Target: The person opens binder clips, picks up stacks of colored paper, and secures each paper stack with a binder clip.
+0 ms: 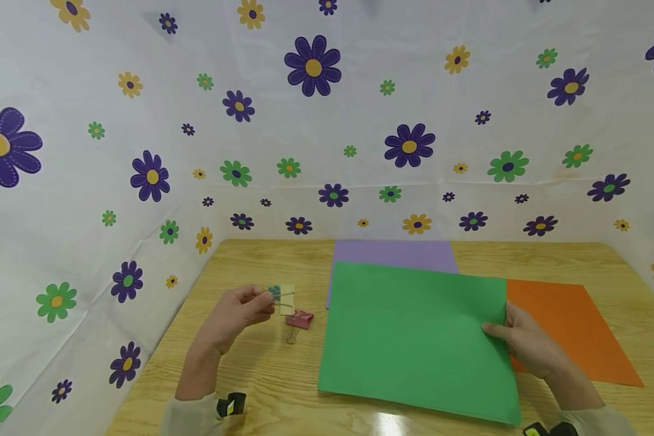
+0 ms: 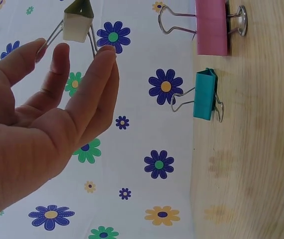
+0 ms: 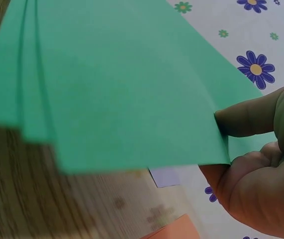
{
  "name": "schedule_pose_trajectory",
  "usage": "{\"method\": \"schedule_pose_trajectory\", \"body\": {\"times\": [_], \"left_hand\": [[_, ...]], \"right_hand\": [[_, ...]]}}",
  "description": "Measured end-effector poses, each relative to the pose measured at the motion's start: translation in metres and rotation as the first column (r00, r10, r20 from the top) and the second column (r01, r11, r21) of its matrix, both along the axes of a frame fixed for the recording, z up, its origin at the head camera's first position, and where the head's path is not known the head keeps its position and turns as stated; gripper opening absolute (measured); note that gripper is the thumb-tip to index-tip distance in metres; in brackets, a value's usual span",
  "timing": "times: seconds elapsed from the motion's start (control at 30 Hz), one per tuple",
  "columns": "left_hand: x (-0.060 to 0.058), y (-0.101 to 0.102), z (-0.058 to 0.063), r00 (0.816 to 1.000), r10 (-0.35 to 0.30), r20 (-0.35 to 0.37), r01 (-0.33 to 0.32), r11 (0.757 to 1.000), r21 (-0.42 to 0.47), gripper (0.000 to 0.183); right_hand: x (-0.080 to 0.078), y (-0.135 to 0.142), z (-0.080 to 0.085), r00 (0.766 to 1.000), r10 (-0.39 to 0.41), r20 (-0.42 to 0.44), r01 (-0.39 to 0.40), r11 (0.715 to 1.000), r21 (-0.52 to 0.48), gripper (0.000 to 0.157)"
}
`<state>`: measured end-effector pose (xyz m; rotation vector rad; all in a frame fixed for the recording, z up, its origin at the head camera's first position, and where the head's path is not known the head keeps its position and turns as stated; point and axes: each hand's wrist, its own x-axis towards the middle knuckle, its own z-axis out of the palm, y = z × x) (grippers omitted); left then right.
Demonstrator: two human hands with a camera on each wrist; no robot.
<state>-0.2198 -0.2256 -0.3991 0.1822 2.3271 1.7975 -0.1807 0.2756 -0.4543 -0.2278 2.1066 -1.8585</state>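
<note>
Yellow clip (image 1: pixel 287 300): one, held left of the green sheets (image 1: pixel 414 339); mouth toward the sheets, long axis running near to far along their left side; I pinch its spread wire handles between thumb and fingers of my left hand (image 1: pixel 245 310), a fairly wide grip
Green sheets: at least three, fanned; long axis left to right; I hold their right edge in my right hand (image 1: pixel 530 344), thumb on top, fingers beneath, a narrow grip
Pink clip (image 1: pixel 301 320): left of the green sheets, one handle toward me
Teal clip (image 2: pixel 204 94): left of the green sheets
Purple sheet (image 1: pixel 398 254): beyond the green sheets, partly covered
Orange sheet (image 1: pixel 572 327): right of the green sheets
Table (image 1: pixel 261 375): wood-grained, beneath the green sheets
Cloth (image 1: pixel 349 121): white, flowered, behind and both sides of the green sheets
</note>
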Motion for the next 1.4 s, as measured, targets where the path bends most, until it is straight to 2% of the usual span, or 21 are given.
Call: {"method": "schedule_pose_trajectory", "body": {"times": [0.3,0.67,1.17,1.4], "left_hand": [[0.0,0.003,-0.002,0.999,-0.042,-0.012,0.042,0.999,-0.028,0.024],[0.0,0.006,-0.002,0.992,-0.124,-0.032,0.121,0.99,-0.069,0.03],[0.0,0.011,-0.007,0.993,-0.102,-0.05,0.099,0.992,-0.075,0.03],[-0.001,0.016,-0.01,0.991,-0.128,-0.045,0.125,0.989,-0.074,0.029]], "right_hand": [[0.001,0.0,0.002,1.0,-0.006,-0.005,0.006,1.0,0.007,0.066],[0.002,-0.001,0.004,1.0,-0.001,-0.021,0.001,1.0,0.007,0.067],[0.002,0.0,0.005,1.0,-0.002,-0.03,0.002,1.0,-0.006,0.068],[0.002,0.0,0.005,0.999,-0.014,-0.038,0.014,1.0,0.0,0.067]]}}
